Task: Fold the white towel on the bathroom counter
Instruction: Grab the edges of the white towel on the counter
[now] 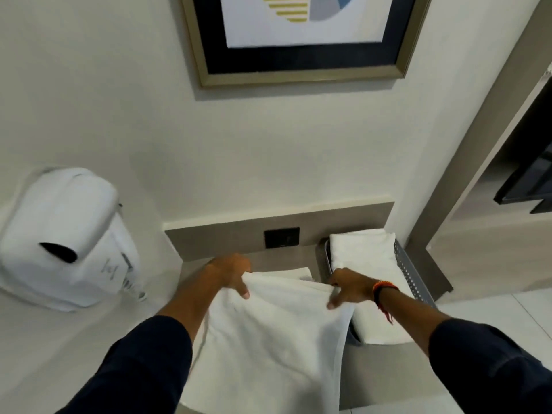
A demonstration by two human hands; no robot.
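Note:
A white towel (268, 339) hangs spread between my two hands over the grey counter (367, 375), its lower edge dropping toward me. My left hand (231, 271) pinches the towel's far left corner. My right hand (349, 286), with a red and orange band at the wrist, grips the far right corner. Behind the held towel the edge of another white cloth (298, 271) lies flat on the counter.
A grey perforated basket (410, 273) at the right holds folded white towels (361, 249). A black wall socket (281, 237) sits in the backsplash. A white wall-mounted hair dryer (62, 234) is at the left, a framed picture (301, 37) above.

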